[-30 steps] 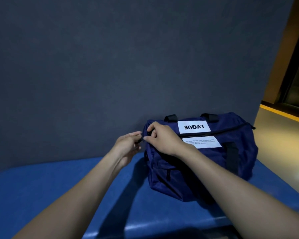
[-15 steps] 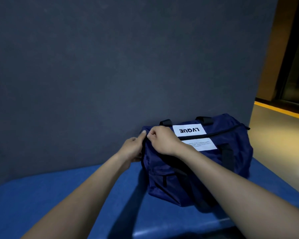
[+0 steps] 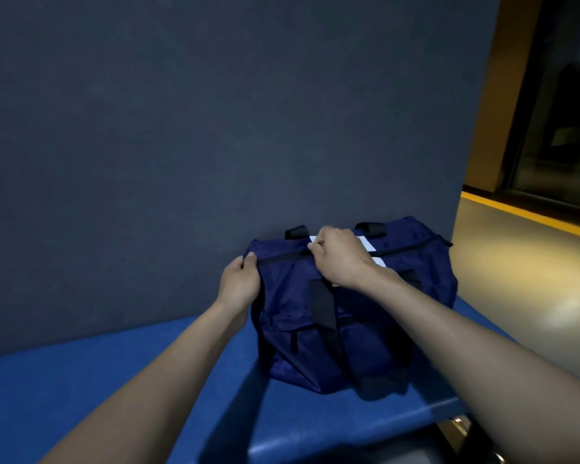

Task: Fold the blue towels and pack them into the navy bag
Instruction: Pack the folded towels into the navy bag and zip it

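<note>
Your left hand [image 3: 240, 283] reaches forward, fingers curled, gripping the navy bag [image 3: 349, 316] at its 9 o'clock end. Your right hand [image 3: 340, 259] sits on top, fingers bunched in a pinch on the zipper line [image 3: 402, 251], probably on the pull, which is too small to confirm. One bag, standing on the blue bench [image 3: 81, 380] against the dark wall [image 3: 215, 128]. Contents hidden. Two black handles [image 3: 369, 227] at its 12 o'clock edge, and one white label [image 3: 367, 244] partly under your right hand.

Dim scene, warm glare on floor [image 3: 529, 279] at right, soft focus, wide-angle bending at edges
</note>
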